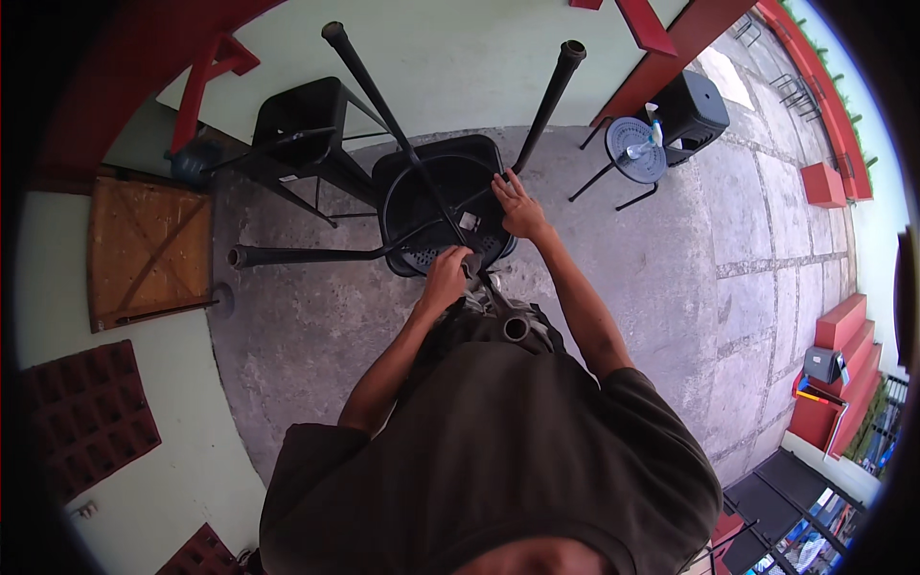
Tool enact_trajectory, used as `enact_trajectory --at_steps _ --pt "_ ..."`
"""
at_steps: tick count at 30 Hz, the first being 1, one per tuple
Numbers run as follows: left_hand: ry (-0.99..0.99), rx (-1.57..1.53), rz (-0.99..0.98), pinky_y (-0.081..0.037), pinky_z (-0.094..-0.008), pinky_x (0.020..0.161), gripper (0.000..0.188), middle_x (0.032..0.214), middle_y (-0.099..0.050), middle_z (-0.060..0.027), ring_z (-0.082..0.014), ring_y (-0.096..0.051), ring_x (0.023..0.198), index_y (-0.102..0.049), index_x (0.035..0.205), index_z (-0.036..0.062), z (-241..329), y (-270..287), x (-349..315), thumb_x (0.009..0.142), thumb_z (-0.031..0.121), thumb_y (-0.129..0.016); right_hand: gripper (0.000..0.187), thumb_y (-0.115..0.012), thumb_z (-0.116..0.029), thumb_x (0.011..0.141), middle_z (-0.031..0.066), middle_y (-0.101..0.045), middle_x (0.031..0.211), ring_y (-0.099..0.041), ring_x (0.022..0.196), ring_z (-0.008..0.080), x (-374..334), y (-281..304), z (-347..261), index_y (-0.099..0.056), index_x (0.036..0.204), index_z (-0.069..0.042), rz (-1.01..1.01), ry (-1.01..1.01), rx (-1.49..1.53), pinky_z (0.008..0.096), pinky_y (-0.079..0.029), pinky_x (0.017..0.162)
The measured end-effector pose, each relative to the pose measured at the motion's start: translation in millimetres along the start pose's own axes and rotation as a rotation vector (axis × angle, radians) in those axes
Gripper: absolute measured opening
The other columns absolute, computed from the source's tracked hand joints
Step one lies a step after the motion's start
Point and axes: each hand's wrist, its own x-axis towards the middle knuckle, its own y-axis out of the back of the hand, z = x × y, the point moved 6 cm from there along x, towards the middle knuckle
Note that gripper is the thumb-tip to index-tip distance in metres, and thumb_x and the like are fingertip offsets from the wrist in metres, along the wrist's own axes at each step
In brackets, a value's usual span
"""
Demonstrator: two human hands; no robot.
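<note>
A black metal stool (393, 171) is turned upside down in front of me, its legs pointing up and outward. My left hand (447, 279) is closed on a small dark cloth (471, 265), held against the stool's near side by a crossing bar. My right hand (520, 208) lies against the right side of the frame, near the base of a leg. Its fingers are stretched out and touch the metal. A pale label (470, 221) shows on the underside of the seat. One near leg (516, 329) points up close to my body.
Another black stool (297, 120) stands back left. To the right, a small round stool (629, 144) carries a clear spray bottle (644, 146), beside a black stool (692, 110). A wooden panel (153, 254) leans at the left wall; red steps (843, 350) lie far right.
</note>
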Motion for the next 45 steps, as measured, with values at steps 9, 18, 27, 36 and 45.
enact_trajectory --at_steps 9,18,27,36,45 --pt "-0.003 0.207 -0.116 -0.043 -0.0467 0.081 0.064 0.107 -0.049 -0.0177 -0.0384 -0.056 0.095 -0.047 0.127 0.0124 27 -23 -33 0.068 0.020 -0.072 0.050 -0.044 0.005 0.068 0.0148 -0.064 0.111 -0.061 0.104 0.0301 -77 -35 42 -0.058 0.115 -0.002 0.428 -0.273 0.697 0.0367 -0.047 0.090" --pt "-0.095 0.213 -0.030 -0.045 -0.0484 0.065 0.022 0.088 -0.051 -0.0164 -0.0388 -0.058 0.077 -0.057 0.094 0.0080 31 -41 -20 0.075 0.017 -0.065 0.035 -0.040 -0.004 0.085 0.0092 -0.066 0.102 -0.063 0.083 0.0181 -133 -105 36 -0.056 0.117 -0.006 0.093 -0.795 1.383 0.0321 -0.050 0.072" --pt "-0.253 0.053 -0.021 -0.046 -0.0444 0.058 0.016 0.079 -0.053 -0.0110 -0.0355 -0.058 0.071 -0.053 0.082 0.0094 55 29 -22 0.073 0.015 -0.066 0.032 -0.043 -0.014 0.088 0.0103 -0.066 0.102 -0.064 0.088 0.0194 -147 -84 -4 -0.056 0.116 -0.005 0.102 -0.807 1.446 0.0332 -0.051 0.076" --pt "-0.236 -0.321 -0.333 -0.038 -0.0279 0.056 0.017 0.060 -0.052 -0.0019 -0.0094 -0.049 0.060 -0.056 0.070 0.0013 97 123 -23 0.070 0.013 -0.068 0.045 -0.046 -0.035 0.093 0.0115 -0.062 0.115 -0.064 0.095 0.0265 -102 -106 -113 -0.049 0.128 -0.007 -0.008 -0.556 1.613 0.0389 -0.054 0.083" --pt "-0.272 -0.479 -0.603 -0.038 -0.0237 0.059 0.014 0.063 -0.054 0.0014 -0.0066 -0.050 0.063 -0.057 0.069 0.0025 111 141 -53 0.072 0.011 -0.067 0.070 -0.043 -0.066 0.088 0.0093 -0.053 0.127 -0.060 0.104 0.0272 -118 -166 -160 -0.044 0.133 -0.012 0.049 -0.473 1.695 0.0403 -0.052 0.085"
